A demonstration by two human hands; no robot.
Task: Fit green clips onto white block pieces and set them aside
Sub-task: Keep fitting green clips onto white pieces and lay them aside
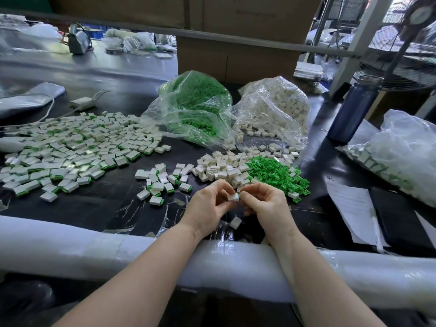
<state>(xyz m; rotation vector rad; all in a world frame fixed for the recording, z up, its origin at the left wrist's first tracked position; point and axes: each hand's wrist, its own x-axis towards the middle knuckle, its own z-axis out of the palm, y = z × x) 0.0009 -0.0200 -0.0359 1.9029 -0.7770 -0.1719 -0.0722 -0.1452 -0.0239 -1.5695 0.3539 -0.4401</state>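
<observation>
Two bare hands are meeting above the near edge of the black table (pixel 99 204): the left hand (pixel 207 204) is pinching a small white block (pixel 232 197) between thumb and curled fingers, while the right hand (pixel 264 204) is pinching a green clip (pixel 239 197) against the block's right end. Block is a smooth, glossy rectangular plastic piece, long axis running roughly left to right; how far the clip is seated cannot be told. One loose white block (pixel 236 223) is lying on the table just below the hands. Unfitted white blocks (pixel 221 166) are heaping just beyond the hands, touching a pile of green clips (pixel 276 173) on their right. Finished pieces (pixel 70 147), white with green edges, are spreading widely at left. Two crinkled clear plastic bags are standing further back, one holding green clips (pixel 193 100), one holding white blocks (pixel 278 105). A dark blue bottle (pixel 354 109) is standing upright at right, near paper sheets (pixel 349 204) whose handwriting is too small to read. White foam padding (pixel 70 241) is wrapping the table's front rail.
</observation>
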